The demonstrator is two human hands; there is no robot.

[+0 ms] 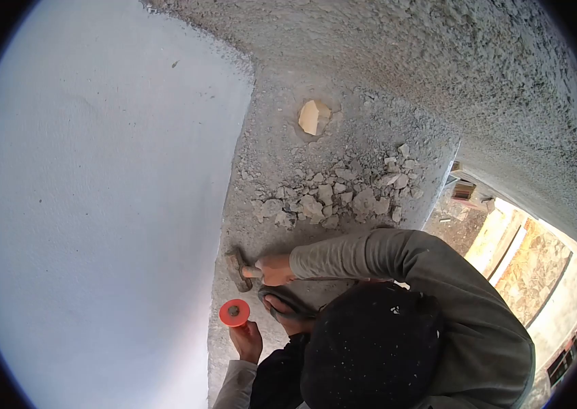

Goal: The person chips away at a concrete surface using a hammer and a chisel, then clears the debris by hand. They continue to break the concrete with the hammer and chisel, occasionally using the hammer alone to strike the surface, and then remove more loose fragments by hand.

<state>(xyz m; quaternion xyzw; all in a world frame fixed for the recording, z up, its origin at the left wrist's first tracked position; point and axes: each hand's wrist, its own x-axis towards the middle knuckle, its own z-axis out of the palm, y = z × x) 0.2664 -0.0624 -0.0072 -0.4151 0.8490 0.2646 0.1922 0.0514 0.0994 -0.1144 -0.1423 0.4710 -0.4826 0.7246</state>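
My right hand, in a grey-green sleeve, is closed around the short handle of a hammer with a worn, blocky metal head. Left of my feet, my left hand grips a chisel with a round orange hand guard; its struck metal end faces up at me. The chisel's tip is hidden below the guard. Hammer and chisel are apart. Just beside both hands is a foot in a dark sandal.
Broken rubble lies across the dusty concrete ledge. Beyond it is a hole through the concrete. A smooth white wall runs along the left, rough plaster above. At right the ledge ends over lower ground. A dark, speckled rounded shape blocks the lower middle.
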